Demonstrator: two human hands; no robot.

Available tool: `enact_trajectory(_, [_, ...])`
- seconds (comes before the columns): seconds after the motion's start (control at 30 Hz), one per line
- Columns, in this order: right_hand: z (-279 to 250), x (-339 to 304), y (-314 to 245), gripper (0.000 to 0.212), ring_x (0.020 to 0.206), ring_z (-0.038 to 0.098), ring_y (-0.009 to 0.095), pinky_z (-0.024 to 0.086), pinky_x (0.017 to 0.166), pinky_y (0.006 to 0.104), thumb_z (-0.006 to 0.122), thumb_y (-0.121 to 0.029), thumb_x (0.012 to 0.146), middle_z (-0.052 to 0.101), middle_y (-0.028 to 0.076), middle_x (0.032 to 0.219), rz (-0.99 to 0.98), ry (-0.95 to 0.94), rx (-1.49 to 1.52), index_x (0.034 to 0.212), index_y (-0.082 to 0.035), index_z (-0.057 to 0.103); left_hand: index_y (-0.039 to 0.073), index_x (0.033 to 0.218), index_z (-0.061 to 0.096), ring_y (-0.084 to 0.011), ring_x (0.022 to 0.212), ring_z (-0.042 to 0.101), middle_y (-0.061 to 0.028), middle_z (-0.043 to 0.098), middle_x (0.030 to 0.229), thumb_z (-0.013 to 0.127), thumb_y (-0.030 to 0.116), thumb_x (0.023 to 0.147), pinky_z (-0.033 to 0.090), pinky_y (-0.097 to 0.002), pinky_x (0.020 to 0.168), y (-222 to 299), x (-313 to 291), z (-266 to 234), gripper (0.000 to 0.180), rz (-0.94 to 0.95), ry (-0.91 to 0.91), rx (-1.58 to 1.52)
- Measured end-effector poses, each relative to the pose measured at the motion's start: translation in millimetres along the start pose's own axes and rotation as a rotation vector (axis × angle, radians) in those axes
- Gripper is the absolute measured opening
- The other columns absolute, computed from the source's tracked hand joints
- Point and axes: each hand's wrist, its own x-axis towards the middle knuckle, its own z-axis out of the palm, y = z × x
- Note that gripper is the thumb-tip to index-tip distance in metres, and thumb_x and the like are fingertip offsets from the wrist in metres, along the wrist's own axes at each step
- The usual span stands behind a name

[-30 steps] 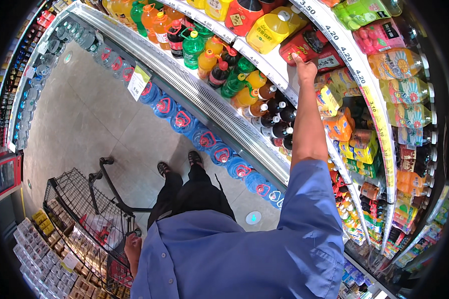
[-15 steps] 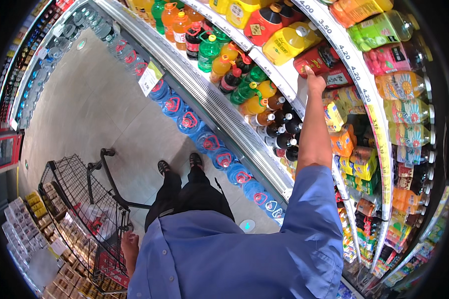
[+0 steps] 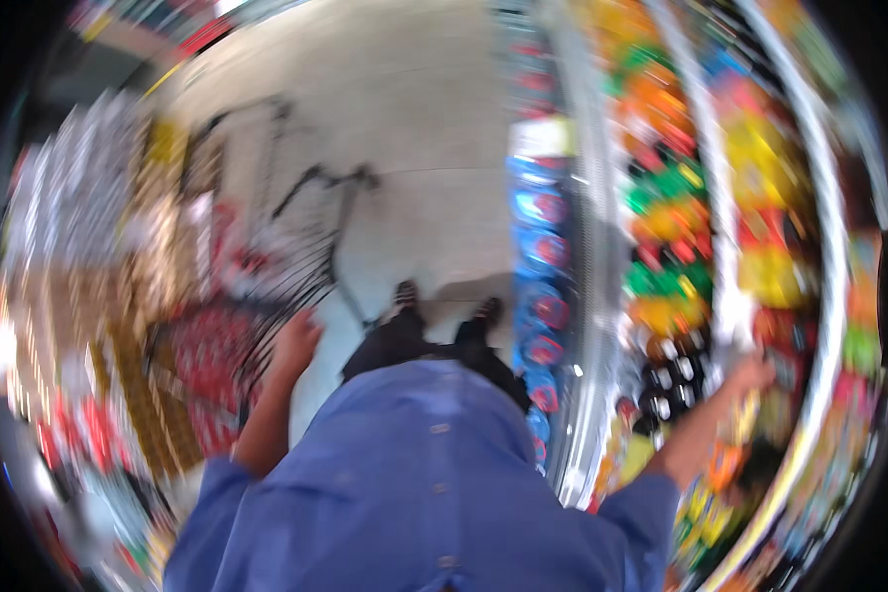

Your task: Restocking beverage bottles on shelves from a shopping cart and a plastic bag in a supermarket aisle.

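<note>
The right hand (image 3: 750, 373) is stretched out to a refrigerated shelf with a curving white front edge (image 3: 715, 197), where a dark red, boxy drink pack (image 3: 787, 329) is set just beyond the fingers; because of the blur, it cannot be told whether the pack is touched or gripped. Large yellow bottles (image 3: 772, 276) are stood next to the pack, and dark bottles with white caps (image 3: 673, 380) are ranged on the tier below. The left hand (image 3: 299, 338) is held just beside a black wire shopping cart (image 3: 311, 283), its fingers seemingly curled, though whether anything is held cannot be made out. A red-and-white panel (image 3: 205, 370) is seen near that hand. Clear blue water bottles with red handles (image 3: 540, 252) are lined up on the pale grey tiled floor (image 3: 424, 128), along the foot of the shelving.
</note>
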Motion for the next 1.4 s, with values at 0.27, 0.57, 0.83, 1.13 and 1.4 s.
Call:
enact_trajectory(0.27, [-56,-142,-147,0.037,0.080,0.057,0.019,0.049,0.078,0.0345,0.063,-0.029,0.092,0.066,0.012,0.087,0.336,-0.240,1.394,0.101,0.006,0.067,0.007,0.108,0.066,-0.0250,0.074,0.066,-0.0092,0.067,0.088,0.065,0.015,0.083,0.052,-0.0370,0.067,-23,15,-33,0.026,0.036,0.491,-0.185])
enact_trajectory(0.57, [-159,-269,-259,0.023,0.074,0.056,0.011,0.044,0.058,0.0245,0.067,0.000,0.079,0.060,0.000,0.085,0.468,-1.392,1.472,0.100,-0.005,0.059,0.004,0.109,0.065,-0.0345,0.087,0.066,-0.0169,0.068,0.096,0.062,0.018,0.083,0.052,-0.0435,0.080,-223,111,-72,0.030,-0.190,0.641,-0.100])
enact_trajectory(0.83, [-290,-232,-274,0.022,0.072,0.053,0.008,0.042,0.059,0.0218,0.062,-0.002,0.090,0.059,0.000,0.086,0.115,-1.453,1.356,0.112,-0.001,0.057,0.006,0.108,0.066,-0.0346,0.099,0.066,-0.0187,0.068,0.109,0.056,0.023,0.089,0.052,-0.0445,0.087,-318,228,-47,0.028,-0.287,0.170,0.001])
enact_trajectory(1.13, [-327,-282,-251,0.035,0.088,0.063,0.018,0.051,0.077,0.0284,0.067,-0.013,0.087,0.067,0.010,0.102,-0.058,-1.518,1.007,0.117,0.003,0.060,0.010,0.109,0.070,-0.0241,0.107,0.066,-0.0087,0.070,0.112,0.076,0.050,0.075,0.053,-0.0351,0.088,-342,230,-51,0.054,-0.496,-0.241,0.207])
enact_trajectory(1.4, [-400,-251,-321,0.037,0.080,0.060,0.016,0.049,0.074,0.0303,0.069,-0.026,0.088,0.066,0.008,0.090,-0.377,-1.329,0.919,0.109,0.004,0.064,0.008,0.105,0.070,-0.0239,0.103,0.068,-0.0099,0.071,0.107,0.069,0.059,0.077,0.053,-0.0373,0.086,-335,240,-48,0.058,-0.502,-0.201,0.169])
